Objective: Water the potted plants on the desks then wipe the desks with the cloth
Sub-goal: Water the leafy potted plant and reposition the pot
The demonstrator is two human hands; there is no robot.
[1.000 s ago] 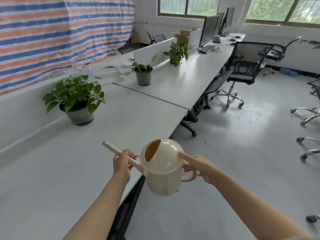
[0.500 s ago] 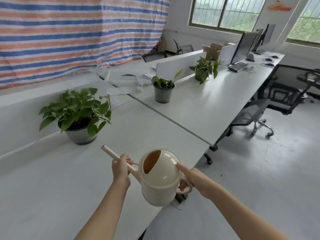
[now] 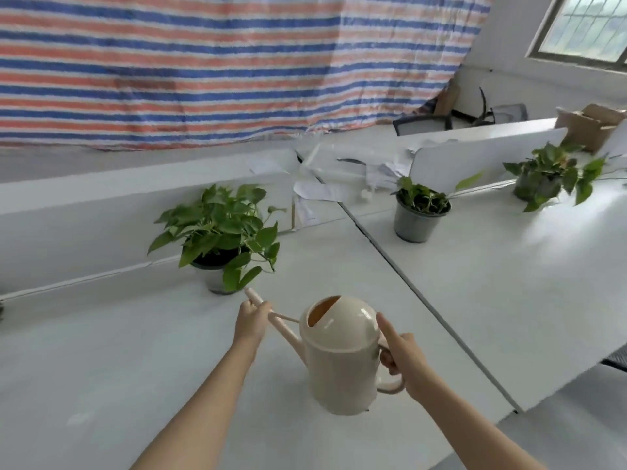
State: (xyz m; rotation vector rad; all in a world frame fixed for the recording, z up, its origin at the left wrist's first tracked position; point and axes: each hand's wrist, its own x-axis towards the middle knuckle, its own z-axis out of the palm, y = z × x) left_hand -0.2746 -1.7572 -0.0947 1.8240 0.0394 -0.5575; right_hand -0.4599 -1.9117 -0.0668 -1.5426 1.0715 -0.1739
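Hanging across the upper left and centre of the frame is a red, white and blue striped tarpaulin [image 3: 203, 62]. Below it a white desk [image 3: 101, 351] fills the lower left, and a second white desk [image 3: 509, 283] runs off to the right, a dark seam between them.

Three potted plants stand on the desks: a leafy one [image 3: 224, 232] at centre left, a smaller one in a grey pot [image 3: 420, 212] right of centre, and a third [image 3: 549, 174] at the far right, blurred. Loose papers [image 3: 322, 191] lie behind the first two.

At lower centre, held above the near desk, is a cream watering can [image 3: 342, 364]. Its body sits about upright. Its long axis runs from the handle at lower right to the spout [image 3: 285, 330] at upper left, and the spout tip points at the leafy plant, just beside its lowest leaves.

The right hand [image 3: 403, 357] grasps the handle, its forefinger laid straight along the can's dome. The left hand [image 3: 252, 322] is curled around the spout near its tip.
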